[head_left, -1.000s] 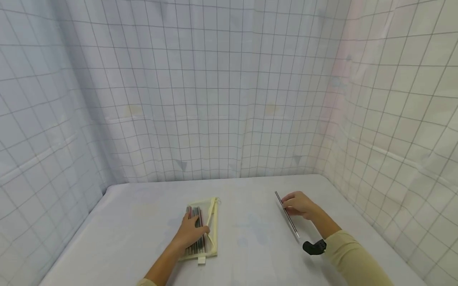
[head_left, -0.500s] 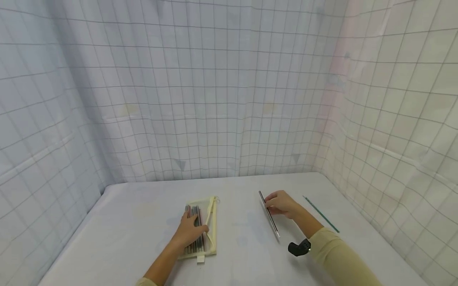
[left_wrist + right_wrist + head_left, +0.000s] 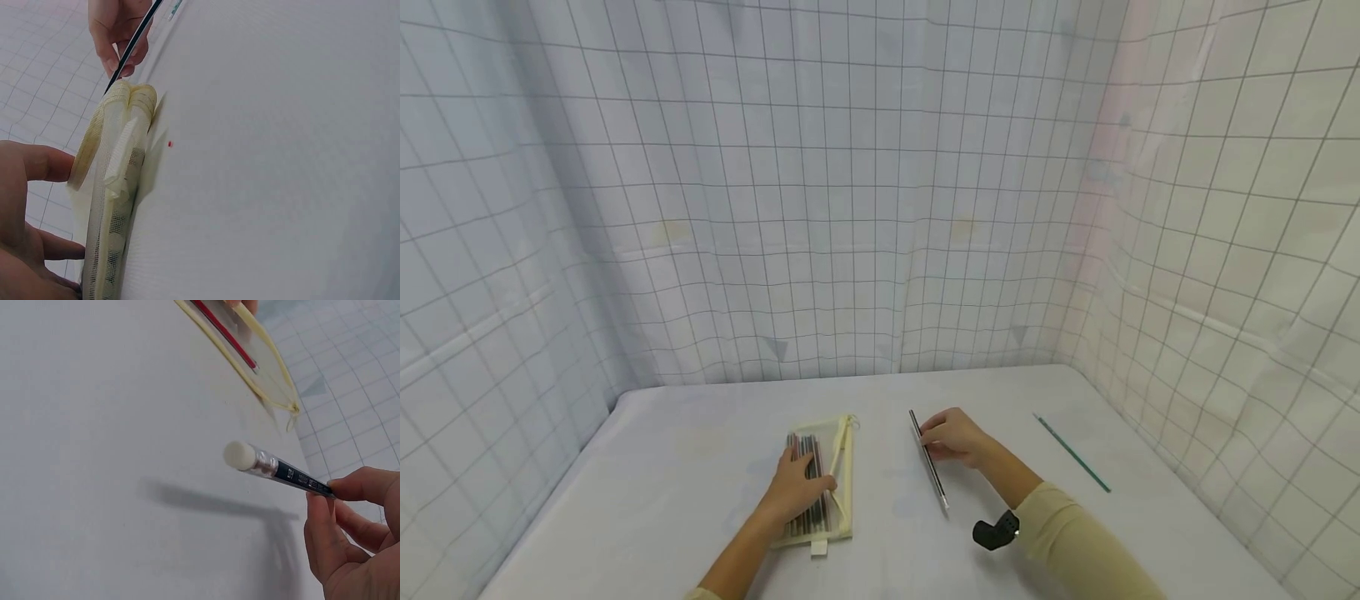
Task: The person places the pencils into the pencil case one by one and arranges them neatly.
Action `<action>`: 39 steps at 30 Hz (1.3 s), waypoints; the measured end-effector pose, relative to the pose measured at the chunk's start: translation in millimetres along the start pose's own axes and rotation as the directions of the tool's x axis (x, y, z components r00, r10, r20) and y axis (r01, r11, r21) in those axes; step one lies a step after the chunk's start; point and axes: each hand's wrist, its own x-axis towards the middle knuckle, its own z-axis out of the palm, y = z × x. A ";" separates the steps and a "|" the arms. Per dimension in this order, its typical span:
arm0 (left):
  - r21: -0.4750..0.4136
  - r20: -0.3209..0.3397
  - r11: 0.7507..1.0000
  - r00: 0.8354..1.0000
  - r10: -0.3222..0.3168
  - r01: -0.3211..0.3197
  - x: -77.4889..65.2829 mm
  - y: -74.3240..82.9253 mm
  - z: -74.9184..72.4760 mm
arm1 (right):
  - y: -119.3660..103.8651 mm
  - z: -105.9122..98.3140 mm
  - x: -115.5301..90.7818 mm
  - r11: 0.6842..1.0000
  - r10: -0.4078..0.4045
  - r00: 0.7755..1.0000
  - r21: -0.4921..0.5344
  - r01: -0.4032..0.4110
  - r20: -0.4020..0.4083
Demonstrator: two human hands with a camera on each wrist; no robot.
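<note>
My left hand (image 3: 797,490) rests on a see-through mesh pencil pouch (image 3: 844,500) with pale yellow edging, its fingers spread over several pencils inside and its thumb at the zipper side. In the left wrist view, that thumb touches the yellow zipper edge (image 3: 87,147), which stands lifted away from the other edge. A dark pencil (image 3: 934,475) with a white eraser (image 3: 239,455) is pinched between thumb and fingers of my right hand (image 3: 953,437), right of the pouch. The right wrist view shows its eraser end above the tabletop, casting a shadow; a red pencil (image 3: 228,334) shows inside the pouch.
A green pencil (image 3: 1071,452) lies on the white-covered table (image 3: 700,450) at the right. Grid-patterned cloth (image 3: 820,208) hangs behind and on both sides. A black wrist device (image 3: 996,530) sticks out from my right sleeve.
My right hand has moved left toward the pouch with the dark pencil, uncovering the green pencil. My left hand stays on the pouch.
</note>
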 end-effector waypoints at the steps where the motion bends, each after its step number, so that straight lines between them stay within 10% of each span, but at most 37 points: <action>1: 0.002 -0.001 1.000 1.000 0.002 -0.002 -0.3 -0.2 0.1 | 0.1 3.4 0.9 1.000 -0.003 1.000 0.004 0.003 0.008; 39: 0.026 -0.005 1.000 1.000 -0.010 0.011 2.6 4.3 -2.0 | -22.6 131.7 12.7 0.986 -0.065 0.997 -0.149 0.071 0.043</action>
